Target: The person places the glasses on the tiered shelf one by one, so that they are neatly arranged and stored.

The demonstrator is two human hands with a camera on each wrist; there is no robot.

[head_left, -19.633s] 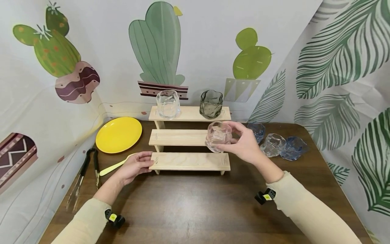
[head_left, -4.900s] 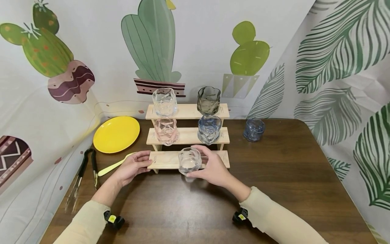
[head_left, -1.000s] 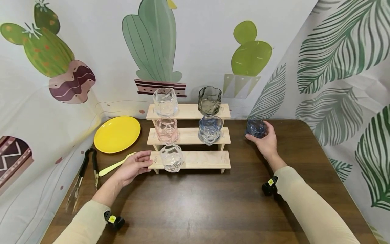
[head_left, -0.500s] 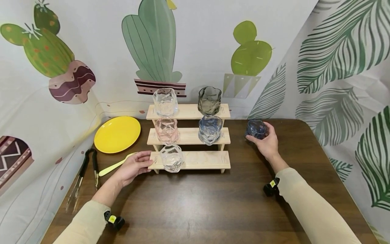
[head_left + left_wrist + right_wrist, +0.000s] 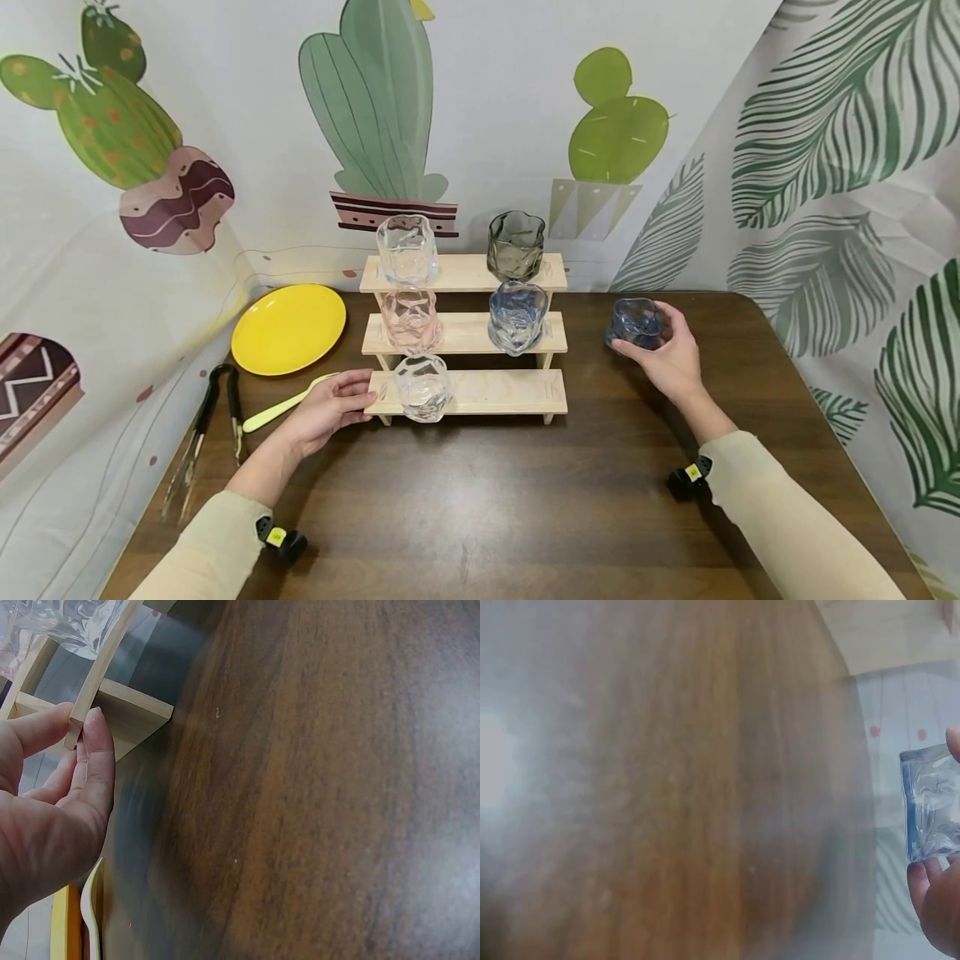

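My left hand [image 5: 330, 410] pinches the left end of the bottom step of a three-tier wooden display stand [image 5: 495, 393]; the left wrist view shows thumb and fingers on both faces of the board. Right of the stand, my right hand [image 5: 673, 354] grips a dark blue glass [image 5: 636, 323] between thumb and fingers. Whether its base touches the table cannot be told. On the top step are a clear glass [image 5: 407, 250] and a grey glass [image 5: 516, 247]. A pink glass [image 5: 411, 321] and a blue glass [image 5: 518, 318] occupy the middle step. Another clear glass [image 5: 423, 389] sits at the bottom step's left.
A yellow plate [image 5: 288, 330] lies left of the stand. Near my left forearm are a pale yellow utensil [image 5: 281, 408], partly behind the hand, and black-handled tongs [image 5: 201, 429]. A patterned cloth [image 5: 510, 108] hangs behind the brown wooden table [image 5: 480, 508].
Since 4.9 seconds ago, the clear glass has been released at the bottom step's left and my right hand has taken hold of the dark blue glass. Lately both have shifted slightly right.
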